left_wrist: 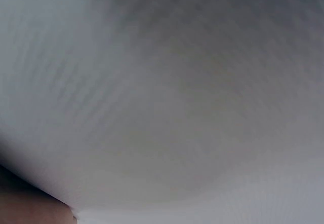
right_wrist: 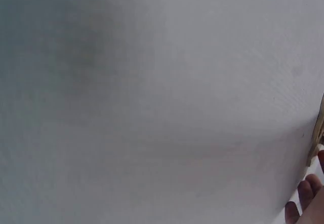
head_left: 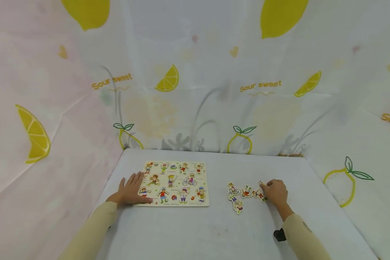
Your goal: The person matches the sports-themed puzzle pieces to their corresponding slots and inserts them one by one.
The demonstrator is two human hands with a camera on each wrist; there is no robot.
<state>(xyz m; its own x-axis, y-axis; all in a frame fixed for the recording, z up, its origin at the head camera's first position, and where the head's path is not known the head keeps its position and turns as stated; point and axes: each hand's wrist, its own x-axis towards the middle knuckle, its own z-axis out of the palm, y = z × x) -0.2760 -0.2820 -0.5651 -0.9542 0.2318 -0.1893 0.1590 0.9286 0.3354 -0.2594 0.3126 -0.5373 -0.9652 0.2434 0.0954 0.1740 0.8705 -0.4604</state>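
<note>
A flat puzzle board [head_left: 176, 187] printed with sports figures lies on the left of the white table. My left hand [head_left: 131, 189] rests at its left edge, thumb out along the lower corner and fingers straight. To the board's right, several loose figure pieces [head_left: 238, 206] lie in a cluster. At that cluster's right end my right hand [head_left: 276, 192] pinches a small figure puzzle piece [head_left: 261, 182] between thumb and curled fingers. In the right wrist view, fingertips [right_wrist: 305, 193] and a thin wooden edge [right_wrist: 316, 138] show at the lower right; the rest is hidden.
A white cloth with lemon prints [head_left: 195, 108] hangs behind and at both sides of the table [head_left: 195, 234]. A black object [head_left: 279, 235] shows beneath the right wrist. The left wrist view is mostly blurred white cloth.
</note>
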